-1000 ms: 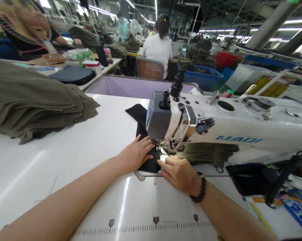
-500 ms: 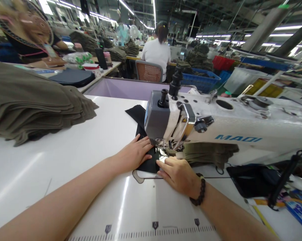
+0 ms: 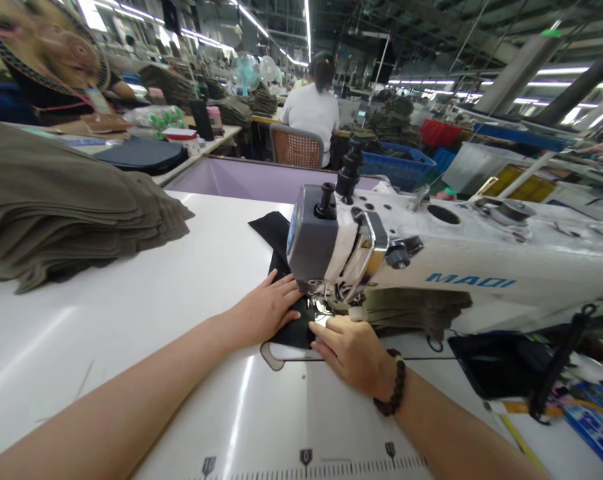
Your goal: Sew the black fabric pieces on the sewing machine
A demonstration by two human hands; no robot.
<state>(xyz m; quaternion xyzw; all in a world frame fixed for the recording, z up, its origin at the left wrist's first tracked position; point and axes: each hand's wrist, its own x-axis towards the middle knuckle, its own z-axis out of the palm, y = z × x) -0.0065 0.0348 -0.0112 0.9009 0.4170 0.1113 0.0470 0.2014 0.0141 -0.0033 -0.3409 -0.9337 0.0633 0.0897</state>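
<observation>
A black fabric piece (image 3: 294,332) lies under the needle area of a white sewing machine (image 3: 461,250), its far end folded out to the left behind the machine head. My left hand (image 3: 264,310) rests flat on this fabric, fingers spread, left of the presser foot (image 3: 322,308). Close to the foot, my right hand (image 3: 354,350) has its fingers bent together at the fabric's right edge; part of its grip is hidden. A dark beaded bracelet (image 3: 395,383) circles the right wrist. The needle tip cannot be made out.
A stack of olive-brown cloth pieces (image 3: 76,207) stands on the table's left, and more olive cloth (image 3: 416,310) lies beneath the machine arm. A black tray (image 3: 491,360) sits at right. A person in white (image 3: 309,110) sits ahead, past a lilac trough (image 3: 261,179).
The camera view has shifted slightly, moving the machine a little left in the picture. Both hands stay on the black fabric in nearly the same place beside the presser foot.
</observation>
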